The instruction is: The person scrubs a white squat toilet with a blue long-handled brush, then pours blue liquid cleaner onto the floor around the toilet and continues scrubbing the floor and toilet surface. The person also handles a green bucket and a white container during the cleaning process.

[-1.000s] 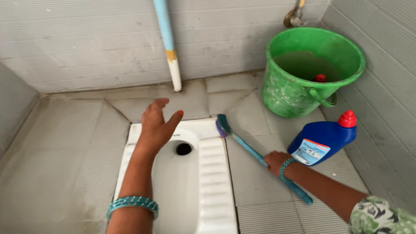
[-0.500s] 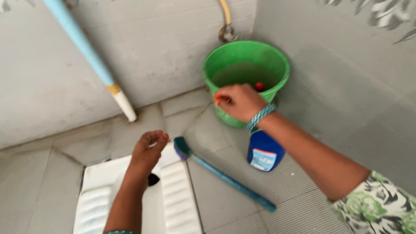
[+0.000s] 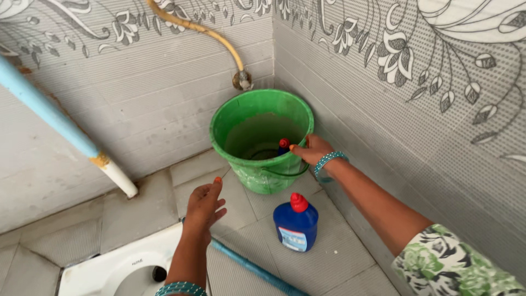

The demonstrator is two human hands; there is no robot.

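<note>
My right hand [image 3: 313, 150] reaches to the right rim of a green bucket [image 3: 241, 159] that stands in the corner. Its fingertips are at a small red and blue object [image 3: 283, 145] inside the bucket, and I cannot tell whether they grip anything. My left hand [image 3: 204, 205] hovers over the floor tiles with fingers apart and holds nothing. A blue bottle with a red cap [image 3: 296, 223] stands on the floor between my arms, just in front of the bucket.
A blue brush handle [image 3: 252, 268] lies on the tiles beside a white squat toilet pan [image 3: 120, 268] at the bottom left. A light blue pipe [image 3: 55, 126] slants down the left wall. A yellow hose [image 3: 208, 33] runs to a tap [image 3: 241, 80] above the bucket.
My right hand let go of the brush, rose past the bottle and now sits at the bucket's rim. The view swung up and right towards the corner. My left hand stayed open.
</note>
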